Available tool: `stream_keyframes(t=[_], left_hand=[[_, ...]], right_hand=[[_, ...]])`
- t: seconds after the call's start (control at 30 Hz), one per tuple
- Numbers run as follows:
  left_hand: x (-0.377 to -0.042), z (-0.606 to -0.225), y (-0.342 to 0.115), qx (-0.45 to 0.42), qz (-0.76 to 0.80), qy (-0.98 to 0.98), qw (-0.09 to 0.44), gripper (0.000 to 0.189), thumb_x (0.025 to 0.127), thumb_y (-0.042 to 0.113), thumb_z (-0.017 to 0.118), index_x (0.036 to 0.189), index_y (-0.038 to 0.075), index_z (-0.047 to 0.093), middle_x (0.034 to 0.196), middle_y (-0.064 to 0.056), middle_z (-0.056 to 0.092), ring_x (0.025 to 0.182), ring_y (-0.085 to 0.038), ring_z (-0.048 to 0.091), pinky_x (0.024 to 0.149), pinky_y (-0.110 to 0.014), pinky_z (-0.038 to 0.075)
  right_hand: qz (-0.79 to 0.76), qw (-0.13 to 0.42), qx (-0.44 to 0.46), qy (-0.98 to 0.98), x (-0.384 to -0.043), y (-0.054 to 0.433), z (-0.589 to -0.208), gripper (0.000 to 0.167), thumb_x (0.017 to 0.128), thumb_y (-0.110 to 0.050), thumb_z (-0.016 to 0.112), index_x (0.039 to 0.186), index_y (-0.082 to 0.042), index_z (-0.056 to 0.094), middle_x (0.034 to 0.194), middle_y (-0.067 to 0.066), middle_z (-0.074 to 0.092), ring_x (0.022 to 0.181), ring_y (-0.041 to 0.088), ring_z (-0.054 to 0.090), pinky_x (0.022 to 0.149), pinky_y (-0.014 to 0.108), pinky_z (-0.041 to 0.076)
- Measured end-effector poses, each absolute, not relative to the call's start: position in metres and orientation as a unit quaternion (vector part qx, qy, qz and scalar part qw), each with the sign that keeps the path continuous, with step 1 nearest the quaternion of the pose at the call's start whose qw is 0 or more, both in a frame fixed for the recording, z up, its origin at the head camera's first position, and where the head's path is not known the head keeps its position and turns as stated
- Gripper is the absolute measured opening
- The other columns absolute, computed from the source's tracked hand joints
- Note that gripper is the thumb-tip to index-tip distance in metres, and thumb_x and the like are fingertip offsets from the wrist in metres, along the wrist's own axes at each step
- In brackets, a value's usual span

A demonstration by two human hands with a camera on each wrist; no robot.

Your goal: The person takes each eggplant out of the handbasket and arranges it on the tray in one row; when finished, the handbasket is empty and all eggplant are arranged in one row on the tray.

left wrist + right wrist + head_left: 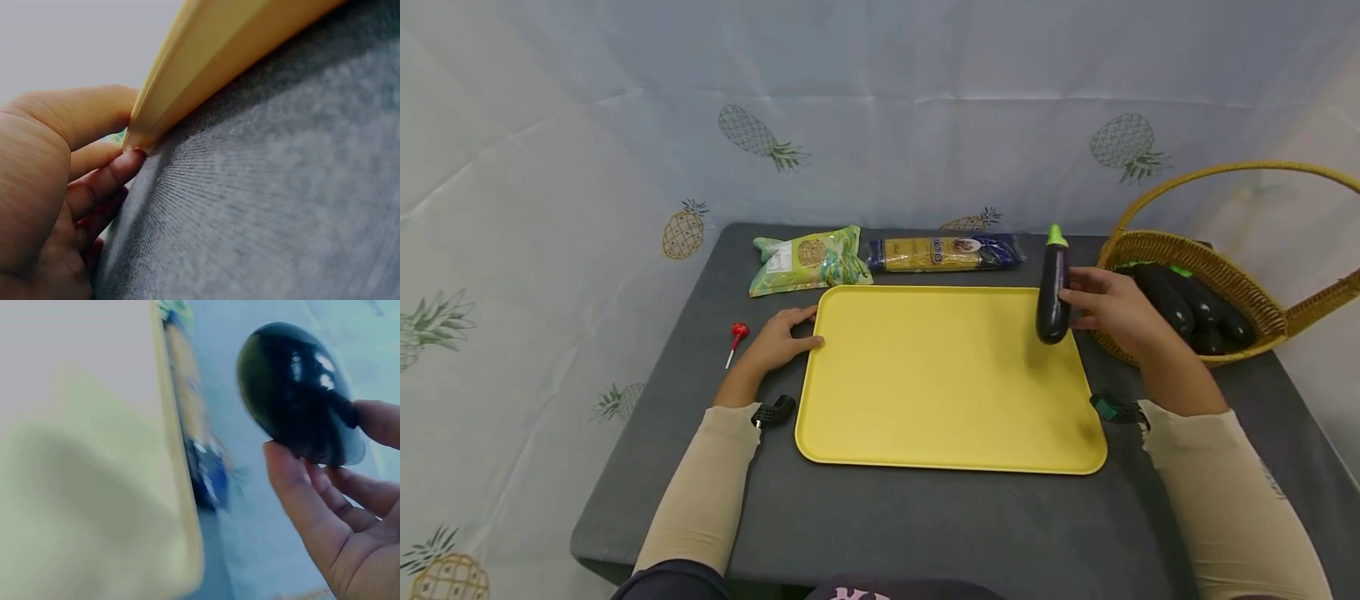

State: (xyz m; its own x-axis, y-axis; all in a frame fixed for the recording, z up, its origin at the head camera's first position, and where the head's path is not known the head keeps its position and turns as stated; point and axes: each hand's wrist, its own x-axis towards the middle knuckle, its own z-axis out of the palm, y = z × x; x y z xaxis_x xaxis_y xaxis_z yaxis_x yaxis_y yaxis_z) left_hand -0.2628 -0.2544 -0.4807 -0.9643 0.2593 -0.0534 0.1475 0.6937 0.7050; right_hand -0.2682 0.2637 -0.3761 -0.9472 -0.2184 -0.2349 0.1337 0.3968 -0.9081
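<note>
A dark purple eggplant (1053,287) with a bright green cap is gripped by my right hand (1108,308) over the right side of a yellow tray (947,379). Its cap points away from me. In the right wrist view, thumb and fingertips close round the glossy eggplant (294,394), and its shadow falls on the tray. My left hand (781,340) pinches the tray's left rim near the far corner. From the left wrist, the thumb lies over the rim of the tray (181,81) with fingers at its underside, close to the grey cloth.
A wicker basket (1262,292) with a tall handle holds several eggplants (1180,300) at the right. Behind the tray lie a green snack bag (812,260) and a spaghetti packet (943,253). A red lollipop (739,332) lies left of the left hand on the grey table (880,525).
</note>
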Motion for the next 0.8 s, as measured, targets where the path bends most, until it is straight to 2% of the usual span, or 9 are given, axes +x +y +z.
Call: stream_keyframes(t=[0.1,0.47,0.8], left_hand=[[-0.262,-0.48,-0.254,0.113,0.377,0.916,0.074,0.073,0.089,0.033,0.072,0.15,0.01,0.04,0.143,-0.016,0.046,0.134,-0.035,0.034,0.108,-0.055,0.026],[-0.26,-0.478,-0.256,0.117,0.376,0.917,0.068,0.072,0.09,0.033,0.07,0.151,0.01,0.039,0.145,-0.017,0.043,0.135,-0.037,0.033,0.108,-0.055,0.026],[-0.257,-0.483,-0.253,0.111,0.374,0.919,0.057,0.07,0.09,0.035,0.071,0.149,0.011,0.043,0.141,-0.017,0.047,0.133,-0.036,0.035,0.107,-0.055,0.027]], right_hand=[[-0.583,0.17,-0.038,0.793,-0.276,0.24,-0.388,0.071,0.1,-0.03,0.056,0.156,-0.005,0.02,0.146,0.021,0.034,0.128,0.036,0.042,0.088,0.044,0.052],[-0.647,0.221,-0.057,0.728,-0.296,0.153,-0.432,0.061,0.099,-0.019,0.058,0.151,-0.001,0.03,0.132,0.021,0.045,0.111,0.031,0.057,0.085,0.045,0.054],[-0.674,0.258,-0.069,0.689,-0.299,0.082,-0.456,0.052,0.098,-0.014,0.059,0.144,0.001,0.04,0.127,0.022,0.053,0.106,0.035,0.06,0.079,0.046,0.056]])
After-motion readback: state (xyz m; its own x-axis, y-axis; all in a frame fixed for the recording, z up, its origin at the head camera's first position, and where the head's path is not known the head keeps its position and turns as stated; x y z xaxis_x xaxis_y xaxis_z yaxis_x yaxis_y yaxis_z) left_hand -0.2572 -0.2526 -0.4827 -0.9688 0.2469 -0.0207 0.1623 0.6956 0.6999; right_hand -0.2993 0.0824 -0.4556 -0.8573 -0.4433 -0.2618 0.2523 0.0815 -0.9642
